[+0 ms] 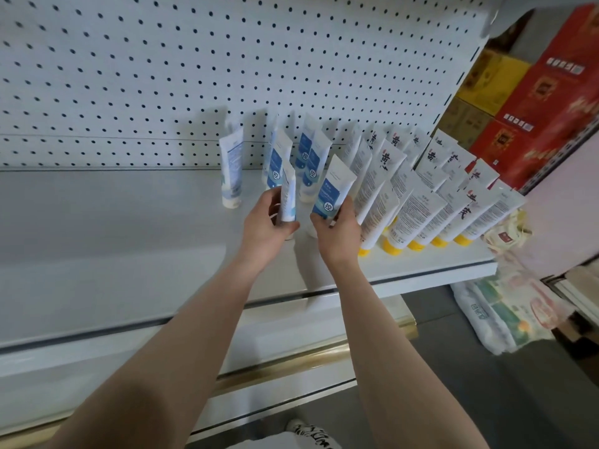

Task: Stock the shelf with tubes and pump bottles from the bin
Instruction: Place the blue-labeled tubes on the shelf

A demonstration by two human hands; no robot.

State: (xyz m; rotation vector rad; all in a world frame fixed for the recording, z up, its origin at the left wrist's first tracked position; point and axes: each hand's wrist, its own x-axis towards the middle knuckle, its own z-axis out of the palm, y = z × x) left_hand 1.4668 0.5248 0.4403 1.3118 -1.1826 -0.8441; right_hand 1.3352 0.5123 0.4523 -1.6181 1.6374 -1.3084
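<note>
My left hand (267,223) grips a white-and-blue tube (288,196) upright, cap down, just above the white shelf (113,228). My right hand (337,228) grips another blue-labelled tube (334,189), tilted right, beside it. Behind them stand several blue-and-white tubes (309,160), and one stands alone to the left (231,171). Rows of white tubes with yellow caps (418,209) lean together on the right part of the shelf. No bin and no pump bottles are in view.
A white pegboard (194,76) backs the shelf. Red and yellow cartons (544,102) are stacked past the shelf's right end. Plastic-wrapped packs (505,315) lie on the floor at the right. A lower shelf with a gold edge strip (291,364) juts out below.
</note>
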